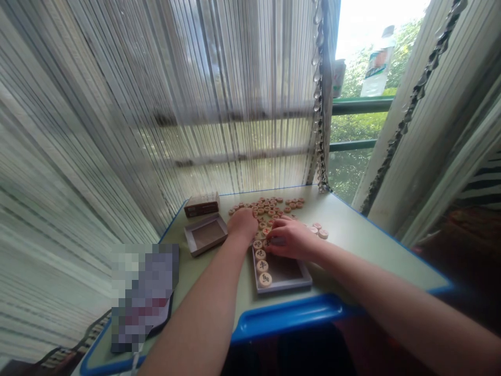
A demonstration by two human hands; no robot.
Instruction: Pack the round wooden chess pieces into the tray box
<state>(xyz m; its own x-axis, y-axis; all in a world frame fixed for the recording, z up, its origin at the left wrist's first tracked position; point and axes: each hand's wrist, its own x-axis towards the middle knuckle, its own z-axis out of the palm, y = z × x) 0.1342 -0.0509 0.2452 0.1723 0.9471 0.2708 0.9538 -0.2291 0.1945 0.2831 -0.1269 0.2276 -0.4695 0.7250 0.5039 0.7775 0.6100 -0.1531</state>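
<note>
In the head view, the two hands are apart from each other, over the counter. The left hand is at the near left side of many scattered round pieces; its fingertips are hidden, so I cannot tell if it grips one. The right hand bends over the far part of an open shallow box, its fingertips at a piece there; whether they close on it, I cannot tell. Along the left wall of this box, four pieces lie in a column, and to their right the brown floor shows. The near rim is close to the blue front edge. A second shallow box sits just beside the left hand, with a small carton behind it. To the right, wide counter surface reaches from three loose pieces to the side edge, crossed by the right forearm.
</note>
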